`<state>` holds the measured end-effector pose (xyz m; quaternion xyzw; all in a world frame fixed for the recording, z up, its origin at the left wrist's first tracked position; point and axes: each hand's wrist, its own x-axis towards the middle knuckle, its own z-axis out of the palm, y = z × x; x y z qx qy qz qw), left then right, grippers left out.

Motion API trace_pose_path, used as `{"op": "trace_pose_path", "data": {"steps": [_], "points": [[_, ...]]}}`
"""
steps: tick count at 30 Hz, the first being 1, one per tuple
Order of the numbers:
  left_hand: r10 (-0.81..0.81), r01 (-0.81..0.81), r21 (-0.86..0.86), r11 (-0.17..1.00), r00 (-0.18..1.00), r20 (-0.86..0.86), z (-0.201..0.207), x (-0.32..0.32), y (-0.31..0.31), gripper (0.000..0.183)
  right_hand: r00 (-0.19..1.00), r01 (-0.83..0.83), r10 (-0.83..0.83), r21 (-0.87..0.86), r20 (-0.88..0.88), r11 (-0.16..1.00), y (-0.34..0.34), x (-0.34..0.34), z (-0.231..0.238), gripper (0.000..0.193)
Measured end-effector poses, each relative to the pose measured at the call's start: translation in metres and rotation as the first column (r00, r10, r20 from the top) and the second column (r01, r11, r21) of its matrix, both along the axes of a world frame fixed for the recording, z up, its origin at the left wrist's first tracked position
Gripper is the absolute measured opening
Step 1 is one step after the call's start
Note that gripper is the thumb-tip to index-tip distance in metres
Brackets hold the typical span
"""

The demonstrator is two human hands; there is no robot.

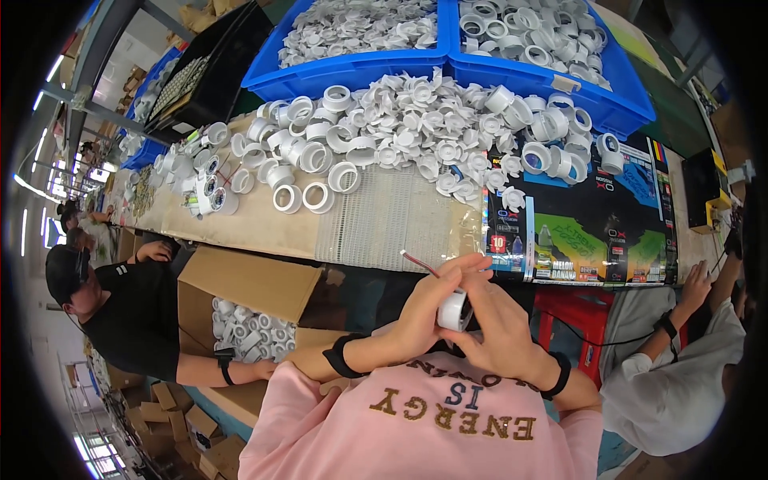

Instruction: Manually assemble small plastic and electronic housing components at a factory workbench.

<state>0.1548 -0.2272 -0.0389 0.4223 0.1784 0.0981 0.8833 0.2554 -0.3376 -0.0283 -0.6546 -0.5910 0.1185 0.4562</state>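
Observation:
Close to my chest, both hands are closed around a small white round plastic housing with a dark inside. My left hand wraps it from the left, and my right hand presses on it from the right with the thumb beneath. A thin red and white wire with a small end connector sticks out above my left hand. The fingers hide much of the housing. On the table ahead lie white plastic rings and a heap of white finned plastic pieces.
Two blue bins full of white parts stand at the table's far side. A cardboard box of white rings sits at my left, beside a seated person. Another person works at my right, near a red stool.

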Motion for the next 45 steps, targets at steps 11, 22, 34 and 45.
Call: {"op": "trace_pose_path", "data": {"steps": [11,22,34,45], "points": [[-0.139,0.120,-0.147,0.982,0.982,-0.128,-0.022,-0.021,0.060,0.045,0.953,0.253,-0.298,-0.407,-0.052,0.878,0.045,0.109,-0.009,0.053],[0.088,-0.079,0.110,0.991,0.993,-0.076,-0.036,-0.017,0.052,0.017,0.921,0.357,-0.309,-0.197,0.237,0.913,0.034,0.116,-0.010,0.013],[0.147,-0.068,0.544,0.836,0.984,-0.103,-0.013,0.003,0.037,0.027,0.942,0.186,-0.205,-0.097,-0.265,0.978,0.018,0.021,-0.003,0.061],[0.205,-0.175,0.566,0.806,0.979,0.011,-0.022,0.004,0.028,0.030,0.770,0.137,-0.080,0.041,-0.632,0.990,0.013,0.012,-0.033,0.057]]}}
